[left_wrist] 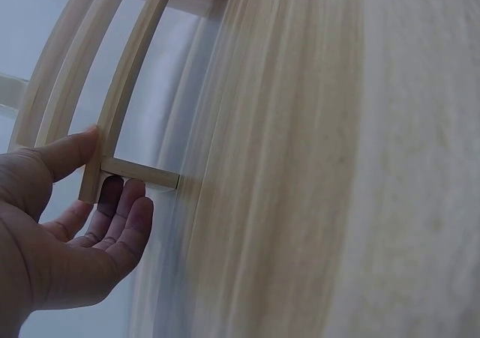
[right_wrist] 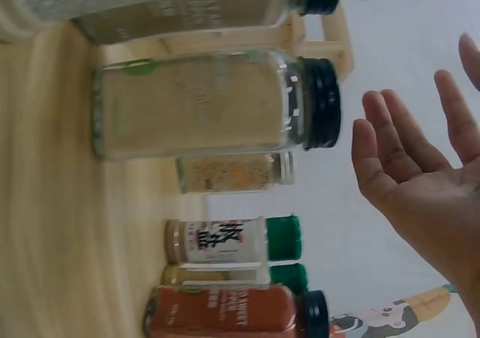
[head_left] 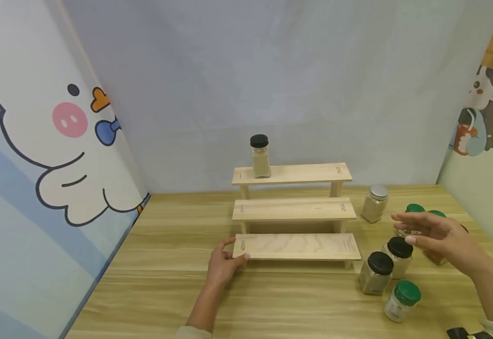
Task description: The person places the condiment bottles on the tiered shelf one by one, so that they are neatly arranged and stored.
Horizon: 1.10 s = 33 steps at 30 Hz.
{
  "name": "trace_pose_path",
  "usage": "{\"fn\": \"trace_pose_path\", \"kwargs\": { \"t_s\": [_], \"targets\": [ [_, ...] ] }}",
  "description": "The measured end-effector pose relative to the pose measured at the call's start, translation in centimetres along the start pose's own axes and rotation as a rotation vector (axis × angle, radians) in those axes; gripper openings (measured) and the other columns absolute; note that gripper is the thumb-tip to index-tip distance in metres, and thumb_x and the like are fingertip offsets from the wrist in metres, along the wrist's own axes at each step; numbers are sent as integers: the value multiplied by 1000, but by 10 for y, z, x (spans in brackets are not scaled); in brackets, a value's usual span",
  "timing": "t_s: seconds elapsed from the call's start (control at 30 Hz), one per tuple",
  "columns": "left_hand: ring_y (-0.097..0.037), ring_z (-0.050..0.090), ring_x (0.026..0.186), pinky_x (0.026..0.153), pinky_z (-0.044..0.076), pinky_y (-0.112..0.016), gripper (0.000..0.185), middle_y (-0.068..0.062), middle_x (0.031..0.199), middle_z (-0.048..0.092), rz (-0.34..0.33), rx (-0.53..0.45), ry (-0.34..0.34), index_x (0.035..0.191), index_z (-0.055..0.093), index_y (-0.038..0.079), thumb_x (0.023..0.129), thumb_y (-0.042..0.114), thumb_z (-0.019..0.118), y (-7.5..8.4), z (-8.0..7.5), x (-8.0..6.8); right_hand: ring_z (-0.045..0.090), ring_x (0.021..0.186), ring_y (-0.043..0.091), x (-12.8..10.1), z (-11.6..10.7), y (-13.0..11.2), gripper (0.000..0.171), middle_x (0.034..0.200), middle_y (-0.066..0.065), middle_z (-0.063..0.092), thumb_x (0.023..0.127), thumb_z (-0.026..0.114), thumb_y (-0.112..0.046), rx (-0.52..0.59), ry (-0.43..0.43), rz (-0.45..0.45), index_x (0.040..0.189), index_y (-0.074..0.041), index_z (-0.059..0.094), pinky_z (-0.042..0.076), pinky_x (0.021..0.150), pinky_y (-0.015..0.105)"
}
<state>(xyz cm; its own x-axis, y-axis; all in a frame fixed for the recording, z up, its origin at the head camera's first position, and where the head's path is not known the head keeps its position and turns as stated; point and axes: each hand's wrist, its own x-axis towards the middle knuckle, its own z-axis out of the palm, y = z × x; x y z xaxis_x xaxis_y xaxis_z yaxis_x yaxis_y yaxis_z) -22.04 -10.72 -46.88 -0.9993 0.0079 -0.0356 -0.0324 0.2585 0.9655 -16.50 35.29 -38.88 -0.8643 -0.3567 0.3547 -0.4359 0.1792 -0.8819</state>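
Observation:
My left hand (head_left: 223, 266) grips the left end of the lowest step of a three-tier wooden spice rack (head_left: 297, 246). In the left wrist view the thumb lies on the step's top and the fingers curl underneath, beside a leg. On the top tier, left of its middle, stands a black-capped spice jar (head_left: 261, 160) with pale powder. My right hand (head_left: 445, 238) hovers with nothing in it over the jars at right, fingers loosely extended. Close to it are a black-capped jar (right_wrist: 195, 106) of tan powder and a jar of red powder (right_wrist: 225, 310).
Right of the rack stand a silver-capped jar (head_left: 374, 205), another black-capped jar (head_left: 376, 274) and a green-capped jar (head_left: 402, 301). Further green-capped jars, including a white-labelled one (right_wrist: 225, 240), stand behind, partly hidden by the right hand. Walls border the wooden table (head_left: 166, 292) at back and sides.

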Motion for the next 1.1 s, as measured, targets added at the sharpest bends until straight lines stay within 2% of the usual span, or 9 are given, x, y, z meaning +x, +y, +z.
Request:
{"fn": "trace_pose_path", "kwargs": {
  "t_s": [0.1, 0.13, 0.2, 0.43, 0.73, 0.97, 1.1],
  "targets": [
    [-24, 58, 65, 58, 47, -35, 63, -13, 77, 59, -3, 4, 0, 132, 44, 0, 78, 13, 76, -1, 0, -2, 57, 105, 10, -8, 3, 7, 43, 128, -1, 55, 89, 46, 18, 28, 81, 19, 130, 9, 42, 48, 60, 21],
    [-25, 57, 65, 58, 47, -34, 63, -13, 77, 59, -4, 5, -2, 131, 44, 1, 78, 13, 76, -1, 1, -2, 55, 109, 11, -11, 5, 10, 43, 127, -1, 55, 89, 47, 18, 32, 107, 20, 130, 9, 42, 49, 69, 19],
    [-25, 57, 65, 58, 47, -34, 63, -13, 78, 58, -3, 9, -7, 131, 44, 1, 79, 14, 76, -2, 1, -3, 56, 108, 10, -16, 8, 14, 44, 126, -1, 56, 88, 47, 18, 35, 154, 31, 131, 9, 42, 47, 79, 20],
    [-24, 57, 63, 54, 44, -30, 62, -12, 76, 60, 2, 17, -2, 132, 44, 1, 79, 13, 75, -3, -1, -1, 54, 107, 6, -23, 17, 23, 52, 124, -7, 55, 88, 52, 14, 10, 235, 96, 137, 1, 40, 46, 78, 18],
    [-27, 60, 68, 59, 47, -36, 63, -14, 80, 62, 3, -8, -17, 131, 43, -1, 79, 13, 75, -2, -1, -2, 48, 112, 2, -30, 19, 36, 54, 126, -11, 53, 87, 51, 16, -21, 184, 90, 137, -1, 38, 43, 82, 15],
    [-27, 59, 68, 60, 47, -36, 64, -14, 81, 61, -13, -15, -26, 132, 43, 1, 79, 15, 76, -3, -2, -2, 49, 105, -2, -33, 21, 44, 55, 124, -19, 49, 91, 54, 5, -92, 132, 197, 141, -3, 33, 47, 77, 22],
    [-25, 58, 66, 59, 46, -35, 64, -14, 80, 60, -12, -14, -26, 132, 43, 1, 78, 15, 76, -2, -2, -1, 51, 103, -2, -33, 23, 47, 54, 121, -21, 49, 91, 56, 2, -84, 133, 236, 140, -6, 37, 48, 75, 25]
  ]
}}
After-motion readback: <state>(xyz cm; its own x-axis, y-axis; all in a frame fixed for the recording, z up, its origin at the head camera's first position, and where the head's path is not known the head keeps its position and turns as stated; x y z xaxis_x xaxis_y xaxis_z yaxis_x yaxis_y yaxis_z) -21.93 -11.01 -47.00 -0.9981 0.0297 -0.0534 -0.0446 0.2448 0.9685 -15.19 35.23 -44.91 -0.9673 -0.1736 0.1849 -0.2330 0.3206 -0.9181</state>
